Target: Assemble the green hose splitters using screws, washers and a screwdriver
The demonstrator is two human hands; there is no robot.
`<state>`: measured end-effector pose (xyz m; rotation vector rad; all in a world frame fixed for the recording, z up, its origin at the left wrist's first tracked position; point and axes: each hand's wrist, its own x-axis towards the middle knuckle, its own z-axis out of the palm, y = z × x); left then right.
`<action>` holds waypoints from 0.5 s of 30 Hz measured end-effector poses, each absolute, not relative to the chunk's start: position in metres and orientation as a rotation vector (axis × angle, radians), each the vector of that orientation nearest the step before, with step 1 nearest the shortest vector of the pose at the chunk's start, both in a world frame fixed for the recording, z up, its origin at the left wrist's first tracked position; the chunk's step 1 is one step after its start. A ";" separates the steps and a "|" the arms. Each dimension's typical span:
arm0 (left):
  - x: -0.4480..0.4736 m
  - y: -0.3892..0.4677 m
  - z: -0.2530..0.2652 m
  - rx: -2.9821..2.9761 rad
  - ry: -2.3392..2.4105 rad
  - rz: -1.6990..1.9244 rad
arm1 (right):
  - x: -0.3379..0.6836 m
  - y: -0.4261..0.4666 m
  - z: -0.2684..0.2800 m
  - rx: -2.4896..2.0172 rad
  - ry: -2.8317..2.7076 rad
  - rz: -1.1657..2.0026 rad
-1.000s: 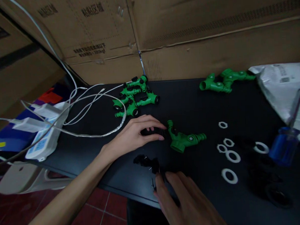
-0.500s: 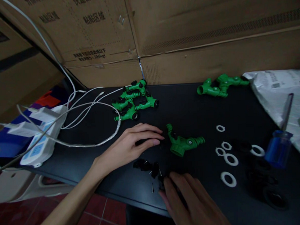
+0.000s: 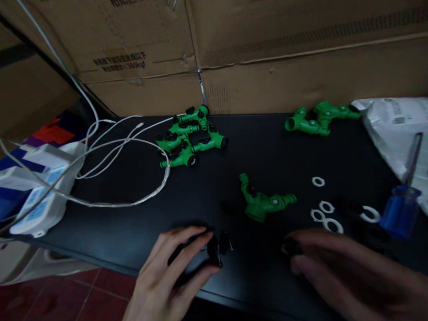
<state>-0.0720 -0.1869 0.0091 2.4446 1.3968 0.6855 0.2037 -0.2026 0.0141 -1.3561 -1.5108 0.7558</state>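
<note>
Near the table's front edge, my left hand point(image 3: 172, 276) is curled, its thumb and fingertips closed around a small black part point(image 3: 212, 249). Right beside it lie another small black piece point(image 3: 223, 242) and a thin screw point(image 3: 231, 245). My right hand point(image 3: 332, 264) is off to the right, pinching a small dark part point(image 3: 291, 247) between thumb and fingers; its exact kind is hard to see in the dim light. Between and beyond both hands rests a green Y-shaped hose connector point(image 3: 263, 205), untouched.
Assembled green connectors with black fittings point(image 3: 185, 157) sit at the back left; more green ones point(image 3: 308, 126) are at the back right. White ring nuts point(image 3: 332, 226), a blue screwdriver point(image 3: 400, 211) and a white bag point(image 3: 400, 124) lie right. Cables and a power strip point(image 3: 42, 210) occupy the left.
My left hand has come down toward the front edge, onto the small black parts. My right hand has moved from those parts to the right, carrying a dark piece. The view has shifted slightly.
</note>
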 end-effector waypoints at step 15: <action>-0.071 -0.150 0.019 2.408 1.324 0.687 | 0.210 -0.178 0.036 -1.121 -0.705 1.441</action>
